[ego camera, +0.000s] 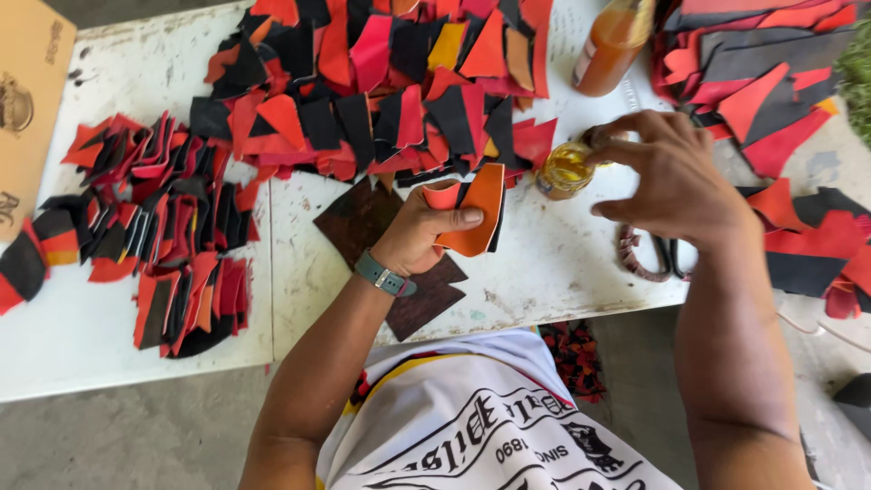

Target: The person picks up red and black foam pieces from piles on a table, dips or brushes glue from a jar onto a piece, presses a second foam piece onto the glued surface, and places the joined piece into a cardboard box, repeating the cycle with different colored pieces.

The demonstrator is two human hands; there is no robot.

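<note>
On the white, scuffed worktop (562,272), just beyond the person's chest, the left hand (419,231) is closed on a curved orange leather piece (476,213) backed by a thin black layer, thumb pressed across its front and fingers curled behind; the piece is lifted slightly above a dark brown, mottled leather sheet (358,218) that lies flat beneath the wrist; a grey-green strap watch (385,277) circles that wrist. The right hand (676,177) arches over a small round glass jar of yellow liquid (564,170), fingertips pinching something dark at its rim — whether a lid or a brush I cannot tell; the jar stands on the worktop just beside the held piece, near the edge of a large heap of red, orange and black leather offcuts (381,82). Beyond the jar stands a tall orange plastic bottle (613,41); under the right wrist lies a pair of scissors with wrapped handles (649,254). To the far left sit rows of folded red-and-black pieces (163,227) — stacked upright, touching one another; a brown cardboard box (27,109) stands at the left edge.
</note>
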